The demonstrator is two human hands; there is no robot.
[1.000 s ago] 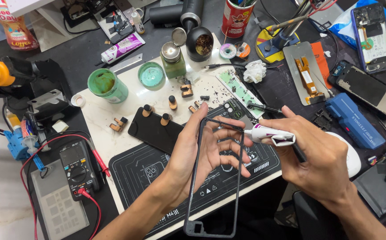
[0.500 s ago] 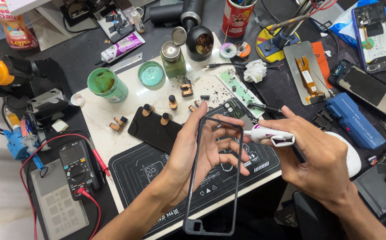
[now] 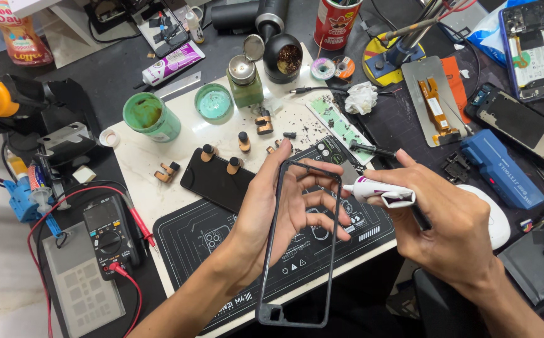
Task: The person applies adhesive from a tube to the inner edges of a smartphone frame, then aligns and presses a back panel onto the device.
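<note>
My left hand (image 3: 287,209) sits at centre frame, fingers curled through a thin dark phone frame (image 3: 300,244). Grip is loose, fingers half open, thumb along the frame's left rail. The frame stands tilted, top edge near my fingertips, bottom corner hanging past the near edge of the mat (image 3: 222,250) at lower centre.

My right hand (image 3: 450,222) is right of centre, closed around a small white glue tube (image 3: 378,191). The tube lies crosswise, nozzle pointing left, tip just beside the frame's right rail; I cannot tell whether it touches.

A black phone (image 3: 215,181) lies face down on the white board (image 3: 140,163), up and left of my left hand, with small clamps (image 3: 234,165) on its upper edge. More clips are scattered above it. Green jar (image 3: 151,117) and its lid (image 3: 213,102) sit upper left of the board.

A multimeter (image 3: 110,236) with red leads is at lower left, well apart from my left forearm. The blue box (image 3: 502,169) and a white dish (image 3: 494,219) crowd my right hand's far side. A metal plate with orange flex (image 3: 433,100) and opened phones (image 3: 525,50) fill the upper right.

Open room: the mat surface under the frame, and the gap between my two forearms at bottom centre. The board's right edge is littered with debris.
</note>
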